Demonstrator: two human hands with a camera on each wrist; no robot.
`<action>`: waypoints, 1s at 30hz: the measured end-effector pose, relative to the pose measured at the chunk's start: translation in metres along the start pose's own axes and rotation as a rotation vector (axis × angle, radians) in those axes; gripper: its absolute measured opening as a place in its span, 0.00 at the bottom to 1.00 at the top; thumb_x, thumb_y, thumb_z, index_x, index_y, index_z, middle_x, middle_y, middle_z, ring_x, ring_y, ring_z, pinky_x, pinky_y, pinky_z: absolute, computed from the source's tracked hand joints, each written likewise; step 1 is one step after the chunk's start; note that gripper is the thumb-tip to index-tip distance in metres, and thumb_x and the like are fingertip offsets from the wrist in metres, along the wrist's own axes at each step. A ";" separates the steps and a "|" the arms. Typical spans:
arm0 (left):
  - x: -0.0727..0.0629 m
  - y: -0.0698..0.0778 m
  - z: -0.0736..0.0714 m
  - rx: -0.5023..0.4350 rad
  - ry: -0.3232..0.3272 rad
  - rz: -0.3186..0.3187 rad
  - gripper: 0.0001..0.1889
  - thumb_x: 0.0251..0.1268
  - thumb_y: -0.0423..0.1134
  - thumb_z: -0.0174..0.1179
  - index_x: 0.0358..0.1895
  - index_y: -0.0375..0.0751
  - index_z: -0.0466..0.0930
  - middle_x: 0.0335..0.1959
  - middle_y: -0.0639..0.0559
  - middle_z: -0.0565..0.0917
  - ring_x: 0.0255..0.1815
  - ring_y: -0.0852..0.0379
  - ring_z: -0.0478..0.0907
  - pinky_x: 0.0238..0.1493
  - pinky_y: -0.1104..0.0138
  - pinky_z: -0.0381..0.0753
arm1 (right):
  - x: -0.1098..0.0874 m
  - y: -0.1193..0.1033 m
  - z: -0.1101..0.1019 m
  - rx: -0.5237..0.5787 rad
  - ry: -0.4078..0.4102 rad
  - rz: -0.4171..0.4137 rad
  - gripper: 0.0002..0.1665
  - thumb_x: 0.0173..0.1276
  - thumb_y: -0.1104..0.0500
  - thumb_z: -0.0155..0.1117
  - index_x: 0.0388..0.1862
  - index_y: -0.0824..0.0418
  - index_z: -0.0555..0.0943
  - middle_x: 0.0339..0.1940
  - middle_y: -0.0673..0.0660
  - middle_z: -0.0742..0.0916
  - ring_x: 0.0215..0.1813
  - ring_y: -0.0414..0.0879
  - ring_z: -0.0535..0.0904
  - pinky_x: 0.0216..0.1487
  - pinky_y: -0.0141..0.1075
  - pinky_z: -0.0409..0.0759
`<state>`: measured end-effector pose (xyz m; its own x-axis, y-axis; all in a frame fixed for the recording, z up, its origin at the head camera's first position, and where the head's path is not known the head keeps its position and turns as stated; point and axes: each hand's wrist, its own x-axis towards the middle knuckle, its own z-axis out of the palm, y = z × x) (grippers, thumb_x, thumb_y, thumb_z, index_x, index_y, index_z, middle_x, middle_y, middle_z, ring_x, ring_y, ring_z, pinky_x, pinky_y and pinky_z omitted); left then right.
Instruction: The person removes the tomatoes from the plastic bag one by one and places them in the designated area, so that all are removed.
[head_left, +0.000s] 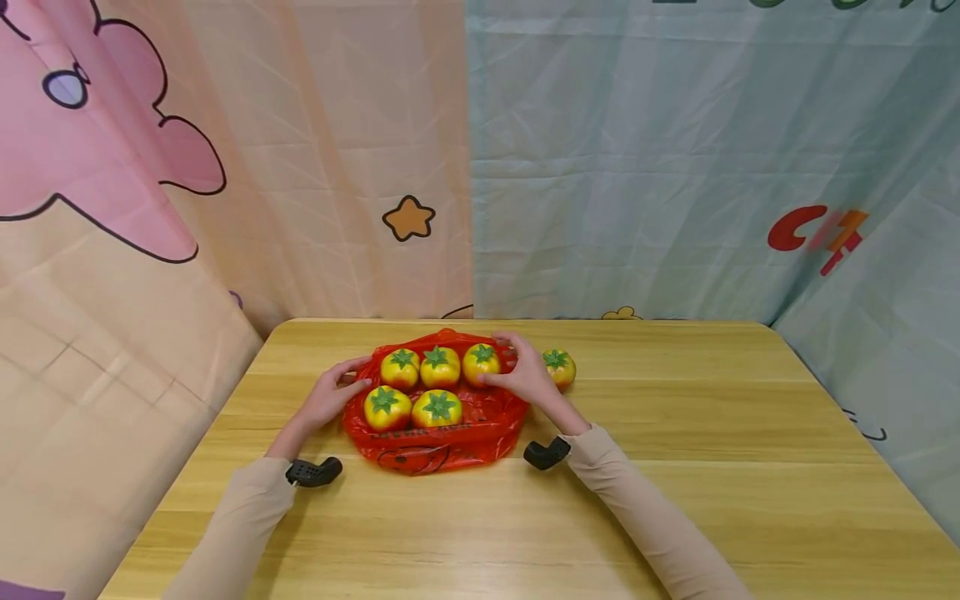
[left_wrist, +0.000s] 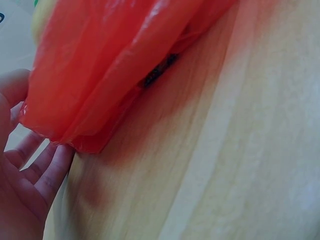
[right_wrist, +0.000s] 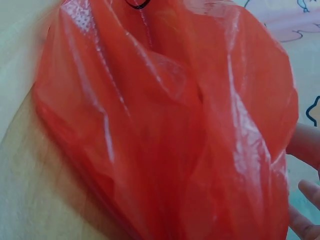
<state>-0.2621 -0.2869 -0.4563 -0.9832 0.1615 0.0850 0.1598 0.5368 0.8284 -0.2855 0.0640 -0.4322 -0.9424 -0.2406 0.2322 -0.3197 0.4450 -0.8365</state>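
A red plastic bag lies with its mouth wide, several yellow-and-red tomato-like fruits with green star-shaped tops inside. My left hand grips the bag's left edge, thumb over the rim. In the left wrist view, the fingers of that hand meet a corner of the red film. At the far right of the mouth, my right hand curves round a tomato-like fruit, thumb at its front and fingers behind. The bag's side hides that grasp in the right wrist view.
Another tomato-like fruit stands on the wooden table, just right of the right hand and outside the bag. Printed curtains hang behind the table's far edge. Each wrist carries a black camera mount.
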 end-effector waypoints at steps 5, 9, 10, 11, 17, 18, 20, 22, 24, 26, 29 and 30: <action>-0.002 0.001 0.000 0.004 -0.003 -0.012 0.26 0.72 0.42 0.53 0.69 0.35 0.65 0.63 0.31 0.70 0.56 0.38 0.72 0.51 0.61 0.79 | 0.001 0.000 0.004 -0.019 -0.002 0.022 0.42 0.50 0.56 0.79 0.64 0.59 0.72 0.60 0.61 0.79 0.57 0.56 0.77 0.60 0.49 0.76; -0.002 0.002 0.000 0.001 0.001 -0.015 0.26 0.72 0.42 0.53 0.69 0.35 0.65 0.63 0.31 0.70 0.56 0.39 0.72 0.50 0.62 0.79 | 0.002 -0.001 0.007 -0.033 0.010 0.046 0.42 0.50 0.54 0.79 0.64 0.59 0.72 0.59 0.61 0.80 0.58 0.55 0.76 0.61 0.50 0.74; -0.002 0.002 0.000 0.001 -0.001 -0.013 0.26 0.72 0.43 0.53 0.69 0.35 0.65 0.63 0.31 0.70 0.56 0.39 0.72 0.50 0.62 0.79 | 0.002 -0.001 0.008 -0.030 0.014 0.054 0.42 0.50 0.54 0.79 0.64 0.58 0.72 0.59 0.61 0.80 0.59 0.56 0.76 0.61 0.50 0.74; -0.002 0.002 0.000 0.001 0.001 -0.012 0.26 0.72 0.43 0.53 0.69 0.35 0.65 0.63 0.31 0.70 0.56 0.39 0.72 0.49 0.63 0.79 | 0.002 -0.001 0.008 -0.025 0.018 0.060 0.42 0.50 0.54 0.79 0.64 0.59 0.72 0.59 0.61 0.79 0.59 0.56 0.75 0.62 0.50 0.74; -0.002 0.002 0.000 -0.019 -0.002 -0.011 0.26 0.72 0.42 0.53 0.69 0.35 0.65 0.63 0.32 0.70 0.56 0.40 0.72 0.47 0.68 0.78 | 0.001 0.000 0.010 0.009 0.019 0.065 0.41 0.50 0.57 0.79 0.63 0.60 0.72 0.59 0.62 0.79 0.58 0.56 0.76 0.61 0.50 0.74; -0.002 0.002 0.000 -0.023 -0.004 -0.009 0.26 0.72 0.42 0.53 0.69 0.35 0.65 0.63 0.31 0.70 0.56 0.39 0.72 0.47 0.68 0.78 | 0.001 0.000 0.010 0.009 0.018 0.064 0.41 0.50 0.57 0.79 0.63 0.60 0.72 0.59 0.62 0.79 0.58 0.56 0.76 0.61 0.50 0.74; -0.002 0.001 0.000 -0.025 -0.008 -0.009 0.26 0.72 0.42 0.53 0.69 0.35 0.65 0.63 0.31 0.70 0.56 0.39 0.72 0.48 0.68 0.79 | 0.001 0.001 0.011 0.001 0.016 0.062 0.41 0.50 0.57 0.79 0.63 0.60 0.72 0.59 0.62 0.79 0.58 0.56 0.76 0.61 0.50 0.75; -0.002 0.001 0.000 -0.027 -0.009 -0.008 0.26 0.72 0.42 0.53 0.69 0.35 0.65 0.63 0.31 0.70 0.57 0.39 0.72 0.48 0.66 0.79 | 0.001 0.001 0.011 -0.005 0.017 0.065 0.41 0.50 0.57 0.79 0.63 0.59 0.72 0.59 0.62 0.79 0.57 0.56 0.76 0.60 0.49 0.75; -0.002 0.001 0.000 -0.026 -0.010 -0.006 0.27 0.72 0.42 0.53 0.69 0.35 0.64 0.63 0.31 0.70 0.57 0.38 0.72 0.49 0.64 0.80 | 0.001 0.002 0.012 -0.012 0.017 0.067 0.41 0.50 0.57 0.79 0.63 0.59 0.72 0.59 0.61 0.79 0.56 0.55 0.76 0.58 0.49 0.77; -0.002 0.001 0.000 -0.023 -0.010 -0.009 0.26 0.72 0.42 0.53 0.69 0.35 0.65 0.63 0.31 0.70 0.57 0.38 0.72 0.50 0.62 0.80 | 0.001 0.002 0.012 -0.019 0.018 0.065 0.41 0.49 0.58 0.79 0.63 0.59 0.72 0.58 0.61 0.80 0.53 0.54 0.77 0.56 0.47 0.78; -0.002 0.001 0.001 -0.019 -0.003 -0.012 0.26 0.72 0.42 0.53 0.69 0.35 0.65 0.64 0.31 0.70 0.57 0.38 0.72 0.50 0.62 0.79 | 0.001 0.003 0.013 -0.039 0.019 0.041 0.42 0.47 0.58 0.80 0.62 0.59 0.73 0.56 0.61 0.81 0.50 0.53 0.77 0.53 0.46 0.79; -0.002 0.001 0.001 -0.017 -0.002 -0.013 0.26 0.72 0.42 0.53 0.69 0.35 0.65 0.64 0.31 0.69 0.57 0.38 0.72 0.50 0.62 0.79 | 0.001 0.004 0.013 -0.047 0.020 0.030 0.42 0.46 0.58 0.81 0.62 0.59 0.73 0.56 0.60 0.81 0.50 0.53 0.77 0.53 0.46 0.78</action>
<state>-0.2602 -0.2856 -0.4561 -0.9850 0.1566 0.0729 0.1455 0.5247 0.8387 -0.2867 0.0538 -0.4416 -0.9534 -0.2096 0.2172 -0.2948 0.4918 -0.8193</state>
